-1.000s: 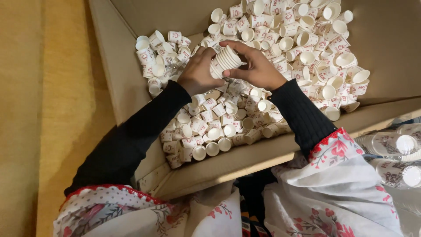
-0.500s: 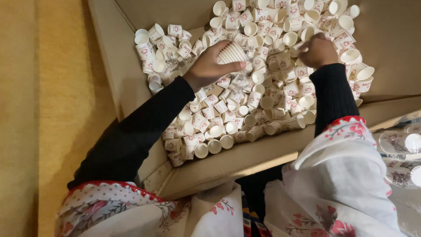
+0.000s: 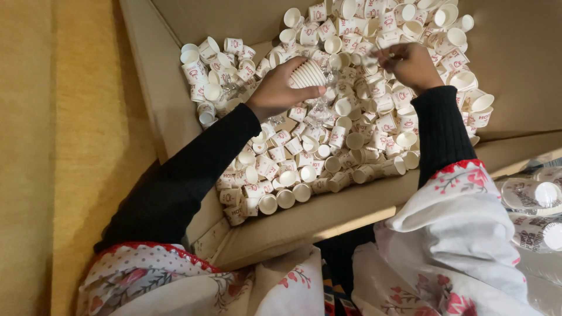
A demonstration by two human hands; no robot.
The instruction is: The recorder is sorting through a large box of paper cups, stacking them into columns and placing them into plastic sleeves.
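Since the earlier frame the right hand (image 3: 410, 63) has drawn a little nearer the left across the heap, and the left hand (image 3: 280, 92) has tipped its stack so the ribbed cup bottoms face up. Nearest the camera are white sleeves with red flower print over black cuffs, both forearms reaching over the near flap of a big cardboard box (image 3: 328, 213). Off to the right, just outside the box, lie clear plastic bottles (image 3: 535, 199) with white caps. Inside the box, the left hand's fingers are curled around a nested stack of small white paper cups (image 3: 308, 74), thumb underneath, held just above the pile. Farther in and to the right, the right hand's fingertips are pinched narrow over the loose cups (image 3: 351, 140); whether they actually hold one I cannot tell. The heap of red-printed white cups fills the box floor from the near flap to the far wall.
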